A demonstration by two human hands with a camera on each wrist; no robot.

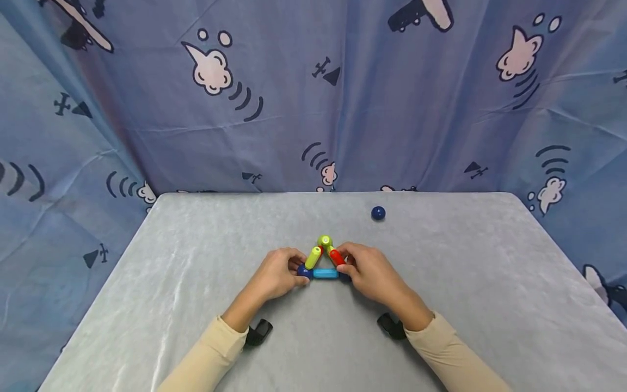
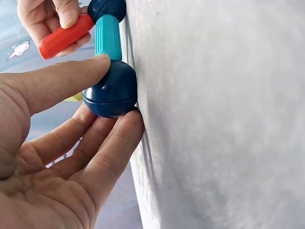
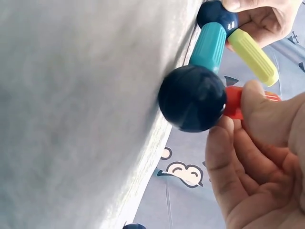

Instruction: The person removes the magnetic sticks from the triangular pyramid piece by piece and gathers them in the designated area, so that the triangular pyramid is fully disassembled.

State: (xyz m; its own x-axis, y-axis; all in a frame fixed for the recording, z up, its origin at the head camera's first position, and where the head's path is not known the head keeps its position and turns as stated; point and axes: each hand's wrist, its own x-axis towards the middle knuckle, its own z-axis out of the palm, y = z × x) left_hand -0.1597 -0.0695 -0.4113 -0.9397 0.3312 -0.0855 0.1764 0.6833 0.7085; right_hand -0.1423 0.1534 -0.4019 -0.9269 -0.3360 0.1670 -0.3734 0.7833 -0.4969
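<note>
A magnetic rod-and-ball build sits on the table in front of me. Between two dark blue balls, the left ball [image 2: 112, 90] and the right ball [image 3: 193, 98], lies a light blue rod [image 1: 325, 273]. My left hand [image 1: 281, 272] pinches the left ball between thumb and fingers. From that ball a yellow-green rod [image 3: 252, 57] slants upward, its far end free. My right hand [image 1: 369, 270] pinches a red rod [image 2: 66, 37] that meets the right ball. A lime green ball [image 1: 325, 241] stands at the back corner; the rods leading to it are mostly hidden.
A loose dark blue ball [image 1: 378, 213] lies toward the back of the table, right of the build. The grey-white cloth-covered table [image 1: 220, 228] ends at a patterned blue curtain [image 1: 284, 109]. Black wrist cameras sit under both forearms.
</note>
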